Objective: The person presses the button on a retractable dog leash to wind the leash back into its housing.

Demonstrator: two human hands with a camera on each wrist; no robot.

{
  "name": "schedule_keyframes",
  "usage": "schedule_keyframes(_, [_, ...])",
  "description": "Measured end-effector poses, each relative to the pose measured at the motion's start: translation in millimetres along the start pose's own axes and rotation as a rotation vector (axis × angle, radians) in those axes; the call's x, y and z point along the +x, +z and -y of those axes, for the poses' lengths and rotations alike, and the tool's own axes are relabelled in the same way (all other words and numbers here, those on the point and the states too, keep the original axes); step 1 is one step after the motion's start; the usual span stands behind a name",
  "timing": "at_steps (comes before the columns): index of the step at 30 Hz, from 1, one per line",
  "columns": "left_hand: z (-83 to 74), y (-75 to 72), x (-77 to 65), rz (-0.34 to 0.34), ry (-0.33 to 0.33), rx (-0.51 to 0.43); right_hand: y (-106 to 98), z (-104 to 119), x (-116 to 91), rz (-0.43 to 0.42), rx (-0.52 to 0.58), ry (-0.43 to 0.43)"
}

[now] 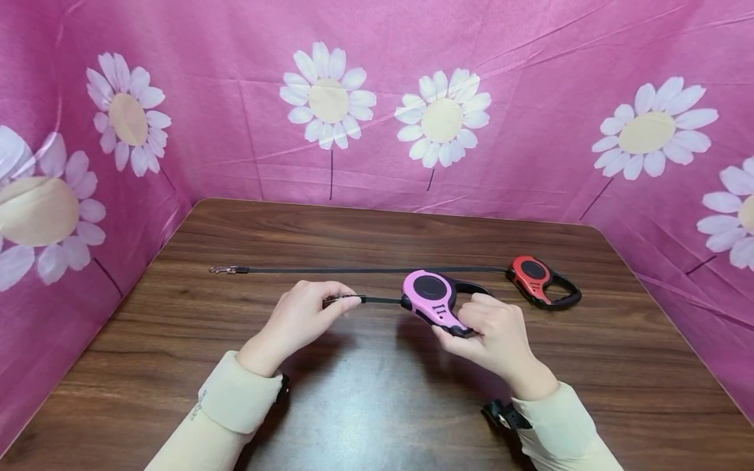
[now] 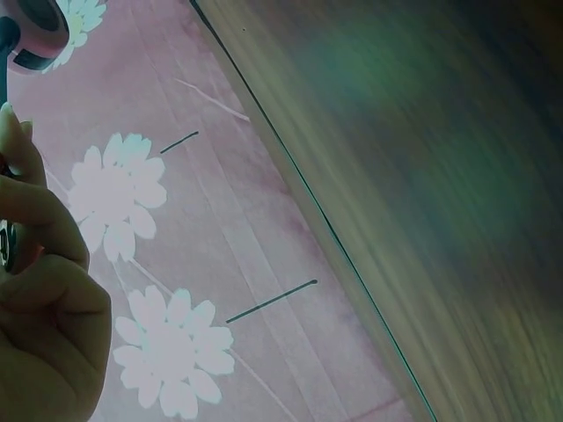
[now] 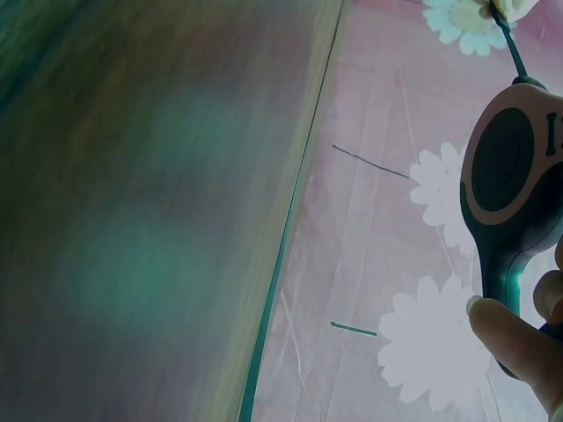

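My right hand [image 1: 495, 327] grips the black handle of a pink retractable dog leash [image 1: 430, 297], its fingers curled through the loop. A short length of black strap [image 1: 383, 300] runs out of the casing to the left. At its end, my left hand [image 1: 309, 311] pinches the metal clip [image 1: 337, 298] between thumb and fingers, hiding part of it. Both hands hold the leash above the table. In the right wrist view the pink casing [image 3: 541, 123] shows from the side, with the thumb [image 3: 510, 338] against the handle.
Behind the hands, a red retractable leash [image 1: 533, 278] lies on the wooden table [image 1: 365, 418]. Its black strap [image 1: 353, 270] stretches left to a metal snap clip [image 1: 222, 269]. A pink cloth with daisies [image 1: 377, 39] hangs round the table's back and sides.
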State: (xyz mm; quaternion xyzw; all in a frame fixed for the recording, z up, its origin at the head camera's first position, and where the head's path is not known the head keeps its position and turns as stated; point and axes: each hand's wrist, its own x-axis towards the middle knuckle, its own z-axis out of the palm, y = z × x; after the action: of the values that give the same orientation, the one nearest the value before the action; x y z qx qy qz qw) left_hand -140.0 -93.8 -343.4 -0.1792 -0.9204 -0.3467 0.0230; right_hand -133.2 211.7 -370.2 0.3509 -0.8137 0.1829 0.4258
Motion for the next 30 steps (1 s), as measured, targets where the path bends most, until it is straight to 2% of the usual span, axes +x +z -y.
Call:
schedule_keyframes(9, [-4.2,1.7,0.5,0.009,0.005,0.001,0,2,3,0.008,0.003,-0.001])
schedule_keyframes(30, [-12.3,11.2,1.5,0.005,0.069,-0.011,5,10,7,0.003,0.048,-0.014])
